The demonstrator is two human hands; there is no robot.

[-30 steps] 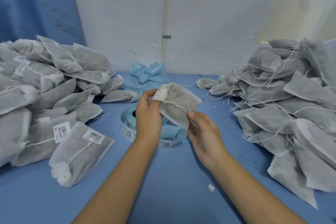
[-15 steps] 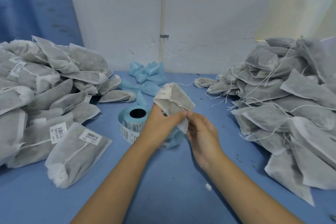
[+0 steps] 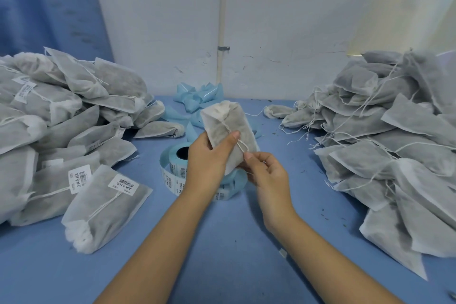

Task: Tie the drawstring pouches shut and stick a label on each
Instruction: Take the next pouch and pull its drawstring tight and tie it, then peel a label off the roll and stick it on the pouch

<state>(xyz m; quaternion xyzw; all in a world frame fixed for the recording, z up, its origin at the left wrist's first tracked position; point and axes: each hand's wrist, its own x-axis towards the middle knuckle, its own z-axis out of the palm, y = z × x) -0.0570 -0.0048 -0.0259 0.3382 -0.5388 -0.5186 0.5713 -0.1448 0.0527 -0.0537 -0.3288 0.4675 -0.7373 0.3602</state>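
I held the pouch [image 3: 235, 123] up over the middle of the table [image 3: 234, 242], its gathered mouth pointing away from me. My left hand [image 3: 209, 163] was wrapped round its lower half, with the thumb pressing the drawstring [image 3: 241, 147] against the front. My right hand [image 3: 267, 175] pinched the string's loose end between thumb and forefinger, just beside the pouch's lower right edge.

The only bare room was a blue lane running toward me, under and between my forearms. On the left a pile of labelled pouches [image 3: 61, 118] crowded in, and its nearest labelled pouch [image 3: 106, 207] lay close to my left forearm. On the right a taller heap of pouches [image 3: 394, 143] walled that side, with loose strings trailing onto the table.

Right under my hands sat the label roll [image 3: 177, 163], partly hidden by my left wrist, its unwound tail curling beneath both hands. Crumpled blue backing strips [image 3: 197, 96] lay behind it, against the wall. A small white scrap [image 3: 283, 252] lay beside my right forearm.
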